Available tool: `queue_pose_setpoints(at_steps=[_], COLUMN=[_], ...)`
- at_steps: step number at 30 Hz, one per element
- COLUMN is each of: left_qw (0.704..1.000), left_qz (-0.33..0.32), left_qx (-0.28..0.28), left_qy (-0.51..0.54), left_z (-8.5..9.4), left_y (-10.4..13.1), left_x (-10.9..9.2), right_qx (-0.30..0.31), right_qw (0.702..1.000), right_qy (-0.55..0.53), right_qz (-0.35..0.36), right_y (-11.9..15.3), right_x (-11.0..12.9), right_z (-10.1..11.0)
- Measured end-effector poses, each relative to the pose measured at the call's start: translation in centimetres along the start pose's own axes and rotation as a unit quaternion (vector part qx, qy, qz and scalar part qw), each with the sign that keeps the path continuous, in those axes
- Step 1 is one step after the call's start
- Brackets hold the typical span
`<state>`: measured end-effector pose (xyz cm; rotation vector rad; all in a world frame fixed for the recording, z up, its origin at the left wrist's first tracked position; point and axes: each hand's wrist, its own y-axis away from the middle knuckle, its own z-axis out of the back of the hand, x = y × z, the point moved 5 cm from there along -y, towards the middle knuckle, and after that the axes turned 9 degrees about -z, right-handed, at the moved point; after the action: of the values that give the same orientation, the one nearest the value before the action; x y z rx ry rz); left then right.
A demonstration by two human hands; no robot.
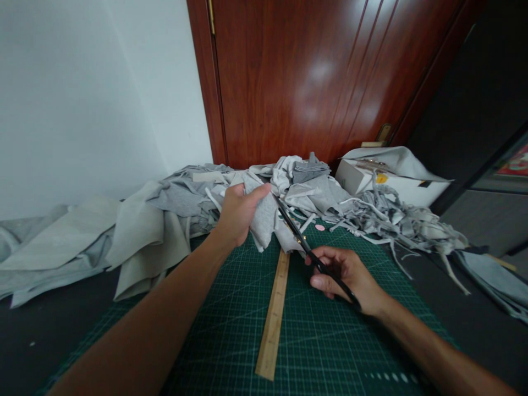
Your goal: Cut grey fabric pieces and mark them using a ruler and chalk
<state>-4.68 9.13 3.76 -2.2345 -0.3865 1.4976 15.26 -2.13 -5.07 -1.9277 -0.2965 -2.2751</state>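
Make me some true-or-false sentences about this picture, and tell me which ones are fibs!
1. The right grip holds long, black-handled scissors. True.
2. The left grip is empty. False: it pinches a piece of light-grey fabric.
3. A flat, straight wooden ruler lies on a green gridded mat. True.
4. The white rectangular box stands at the picture's left edge. False: it's toward the right.
5. A small pink oval lies on the mat. True.

Hands (pixel 344 272) with grey cloth (pixel 263 221) and scissors (pixel 304 245)
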Motion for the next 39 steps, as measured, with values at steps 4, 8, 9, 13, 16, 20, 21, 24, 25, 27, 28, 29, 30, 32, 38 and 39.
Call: queue_pose_setpoints(at_steps=[4,8,9,13,16,20,21,24,25,27,28,29,30,32,38,39], left_qw=[1.000,1.000,1.000,0.999,0.999,0.999,0.999,0.999,0.999,0.999,0.999,1.000,1.000,1.000,1.000,1.000], left_qz=[-0.002,-0.004,-0.005,-0.012,-0.022,-0.030,-0.031,-0.029,-0.027,-0.021,-0.018,-0.014,-0.011,-0.007,-0.005,-0.004], left_qx=[0.001,0.006,0.008,0.015,0.017,0.023,0.023,0.018,0.017,0.016,0.016,0.017,0.017,0.016,0.011,0.010], left_qy=[-0.014,-0.024,-0.026,-0.031,-0.035,-0.035,-0.034,-0.031,-0.030,-0.025,-0.023,-0.020,-0.018,-0.018,-0.023,-0.024], left_z=[-0.02,-0.13,-0.15,-0.15,-0.10,-0.17,-0.21,-0.32,-0.37,-0.46,-0.51,-0.56,-0.61,-0.65,-0.59,-0.57], left_y=[0.02,0.07,0.08,0.12,0.13,0.16,0.17,0.25,0.29,0.38,0.44,0.49,0.52,0.56,0.50,0.50], left_x=[0.05,0.09,0.12,0.28,0.46,0.65,0.66,0.62,0.60,0.55,0.53,0.51,0.49,0.45,0.44,0.49], right_qx=[0.002,0.004,0.006,0.005,0.001,0.010,0.012,0.018,0.019,0.020,0.020,0.019,0.018,0.017,0.007,0.005], right_qw=[1.000,1.000,1.000,1.000,1.000,1.000,1.000,1.000,1.000,1.000,1.000,1.000,1.000,1.000,1.000,1.000], right_qy=[0.002,-0.005,-0.007,-0.006,-0.007,-0.010,-0.013,-0.019,-0.019,-0.019,-0.019,-0.019,-0.019,-0.019,-0.018,-0.017], right_qz=[0.005,0.007,0.005,0.004,0.004,0.009,0.010,0.008,0.006,0.006,0.006,0.007,0.006,0.006,0.010,0.009], right_y=[0.04,-0.01,-0.02,0.04,0.12,0.12,0.11,0.06,0.05,0.04,0.04,0.04,0.03,0.03,0.04,0.04], right_x=[0.11,0.02,-0.02,-0.02,0.09,0.22,0.22,0.12,0.08,0.04,0.02,0.01,0.00,-0.03,0.10,0.14], right_z=[-0.03,-0.09,-0.12,-0.21,-0.25,-0.40,-0.42,-0.49,-0.50,-0.52,-0.52,-0.52,-0.51,-0.49,-0.26,-0.23])
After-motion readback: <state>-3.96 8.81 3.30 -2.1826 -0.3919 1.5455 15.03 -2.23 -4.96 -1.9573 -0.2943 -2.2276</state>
